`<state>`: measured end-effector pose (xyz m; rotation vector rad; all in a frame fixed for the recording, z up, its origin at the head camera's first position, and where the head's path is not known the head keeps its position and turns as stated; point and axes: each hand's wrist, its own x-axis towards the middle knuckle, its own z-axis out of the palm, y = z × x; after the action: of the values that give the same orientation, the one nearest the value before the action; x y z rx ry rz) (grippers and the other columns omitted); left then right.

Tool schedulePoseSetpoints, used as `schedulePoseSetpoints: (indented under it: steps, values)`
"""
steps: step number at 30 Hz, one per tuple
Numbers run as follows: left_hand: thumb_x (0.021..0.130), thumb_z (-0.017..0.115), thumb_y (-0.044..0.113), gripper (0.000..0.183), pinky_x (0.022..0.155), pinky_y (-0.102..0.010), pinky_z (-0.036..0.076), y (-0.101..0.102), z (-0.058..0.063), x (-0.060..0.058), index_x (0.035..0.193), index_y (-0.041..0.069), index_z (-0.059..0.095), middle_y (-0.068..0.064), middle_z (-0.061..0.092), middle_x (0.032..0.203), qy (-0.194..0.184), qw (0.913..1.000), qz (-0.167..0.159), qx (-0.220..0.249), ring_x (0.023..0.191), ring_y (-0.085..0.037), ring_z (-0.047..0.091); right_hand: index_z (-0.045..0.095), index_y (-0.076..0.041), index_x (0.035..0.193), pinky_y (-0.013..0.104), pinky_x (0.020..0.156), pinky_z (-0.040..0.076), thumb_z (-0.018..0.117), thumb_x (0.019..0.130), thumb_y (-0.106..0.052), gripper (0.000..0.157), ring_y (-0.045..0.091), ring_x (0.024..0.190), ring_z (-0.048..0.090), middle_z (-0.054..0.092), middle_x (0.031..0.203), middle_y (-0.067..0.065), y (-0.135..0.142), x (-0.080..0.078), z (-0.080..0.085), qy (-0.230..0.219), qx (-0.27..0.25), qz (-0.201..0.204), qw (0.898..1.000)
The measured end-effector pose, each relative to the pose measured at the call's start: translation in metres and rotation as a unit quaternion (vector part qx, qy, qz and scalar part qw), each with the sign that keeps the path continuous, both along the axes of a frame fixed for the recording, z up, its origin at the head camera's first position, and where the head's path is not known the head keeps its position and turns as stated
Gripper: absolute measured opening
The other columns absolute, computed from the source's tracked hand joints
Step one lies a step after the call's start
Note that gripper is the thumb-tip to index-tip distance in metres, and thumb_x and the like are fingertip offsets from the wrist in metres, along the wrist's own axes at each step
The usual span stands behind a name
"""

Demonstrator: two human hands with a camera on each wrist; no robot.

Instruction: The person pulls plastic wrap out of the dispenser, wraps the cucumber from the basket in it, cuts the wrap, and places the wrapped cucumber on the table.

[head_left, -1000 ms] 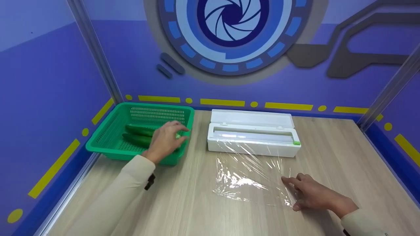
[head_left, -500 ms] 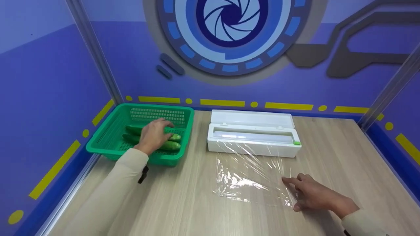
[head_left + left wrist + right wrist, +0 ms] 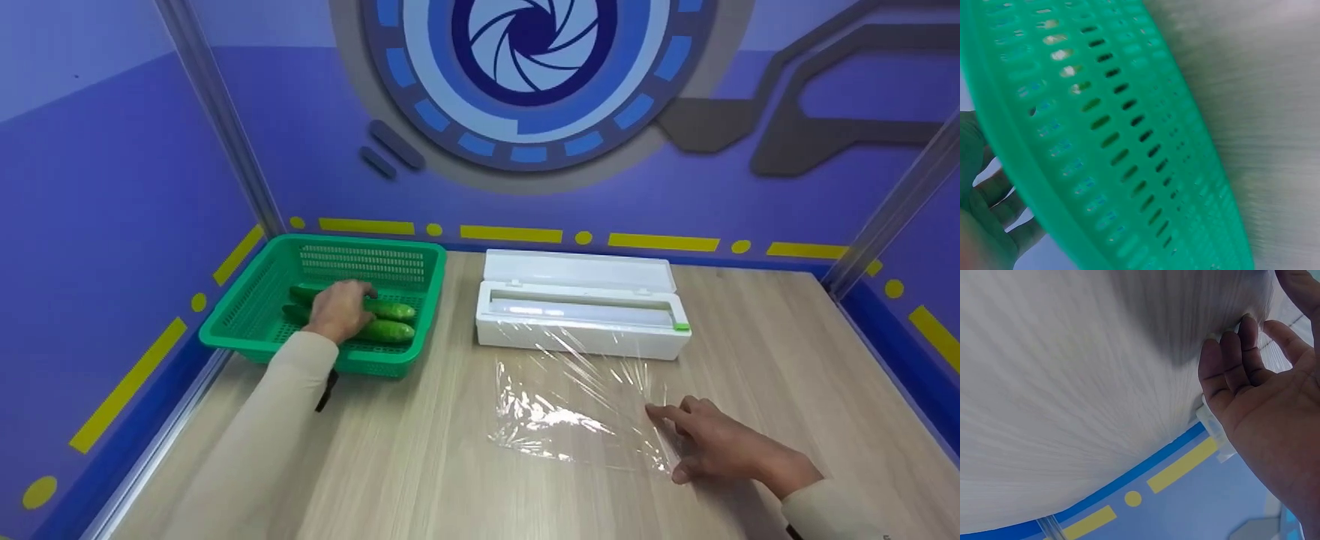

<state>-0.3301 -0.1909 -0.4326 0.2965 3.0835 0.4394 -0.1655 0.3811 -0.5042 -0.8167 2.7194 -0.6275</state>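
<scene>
My left hand (image 3: pixel 339 311) reaches into a green plastic basket (image 3: pixel 360 261), over two cucumbers, the rear one (image 3: pixel 394 310) and the front one (image 3: pixel 388 331), lying side by side. It covers their middles, and its fingertips are partly hidden. In the left wrist view, the loosely spread fingers (image 3: pixel 996 188) show beyond the basket's rim. My right hand (image 3: pixel 720 442) rests at the right edge of a sheet of clear cling film (image 3: pixel 555 412), its index finger and thumb apart and touching the film. The film stretches from a white dispenser box (image 3: pixel 577 339) onto the table.
The dispenser's lid (image 3: pixel 577 271) stands open at the back, and a film roll (image 3: pixel 581 311) lies inside. A green slider (image 3: pixel 680 327) sits at the box's right end. Blue-purple panels (image 3: pixel 300 135) enclose the wooden table (image 3: pixel 442 465) at the back and sides.
My left hand has moved left from the cucumbers' right ends and lowered onto their middles, uncovering those ends. The right hand and the film have stayed in place.
</scene>
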Motion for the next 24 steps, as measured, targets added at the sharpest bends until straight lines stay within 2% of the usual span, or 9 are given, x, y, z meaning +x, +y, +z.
schedulePoseSetpoints:
  steps: [7, 13, 17, 19, 24]
  values:
    - [0.097, 0.07, 0.002, 0.035, 0.096, -0.058, 0.054, -0.005, -0.009, -0.002, 0.131, -0.004, 0.072, -0.025, 0.07, 0.128, -0.038, 0.9989, -0.001, -0.027, 0.118, -0.043, 0.066, 0.053, 0.003, 0.15, 0.031, 0.072, 0.04, 0.095, 0.074, -0.038, 0.096, 0.015, 0.09, 0.037, 0.041, 0.097, -0.002, 0.001, 0.003, -0.002, -0.005, 0.005, -0.006, 1.0]
    - [0.094, 0.07, -0.001, 0.025, 0.086, -0.055, 0.058, -0.013, -0.013, -0.005, 0.118, -0.007, 0.076, -0.024, 0.075, 0.114, -0.048, 0.9976, -0.015, -0.048, 0.102, -0.04, 0.071, 0.052, 0.002, 0.15, 0.031, 0.071, 0.039, 0.094, 0.074, -0.039, 0.096, 0.015, 0.089, 0.037, 0.042, 0.095, -0.002, -0.001, 0.001, 0.0, -0.011, 0.008, -0.01, 1.0]
    - [0.093, 0.069, -0.005, 0.013, 0.076, -0.051, 0.056, -0.019, -0.013, -0.005, 0.102, -0.004, 0.077, -0.02, 0.075, 0.098, -0.039, 0.9978, -0.016, -0.052, 0.084, -0.032, 0.065, 0.052, 0.001, 0.152, 0.032, 0.072, 0.039, 0.094, 0.075, -0.039, 0.096, 0.016, 0.088, 0.038, 0.044, 0.096, -0.002, -0.003, -0.002, 0.003, -0.02, 0.014, -0.012, 1.0]
    - [0.092, 0.067, -0.007, 0.013, 0.073, -0.05, 0.054, -0.021, -0.013, -0.006, 0.098, -0.002, 0.077, -0.018, 0.074, 0.095, -0.037, 0.9978, -0.019, -0.051, 0.08, -0.03, 0.06, 0.052, 0.001, 0.152, 0.032, 0.072, 0.038, 0.094, 0.075, -0.039, 0.096, 0.016, 0.087, 0.038, 0.043, 0.095, -0.002, -0.003, -0.002, 0.004, -0.022, 0.015, -0.012, 1.0]
    - [0.094, 0.063, -0.009, 0.019, 0.072, -0.048, 0.055, -0.022, -0.014, -0.008, 0.093, 0.002, 0.078, -0.017, 0.074, 0.094, -0.048, 0.9955, -0.034, -0.074, 0.079, -0.027, 0.062, 0.052, 0.002, 0.151, 0.032, 0.073, 0.04, 0.094, 0.075, -0.039, 0.097, 0.015, 0.089, 0.038, 0.045, 0.096, -0.002, -0.002, 0.0, 0.003, -0.018, 0.012, -0.011, 1.0]
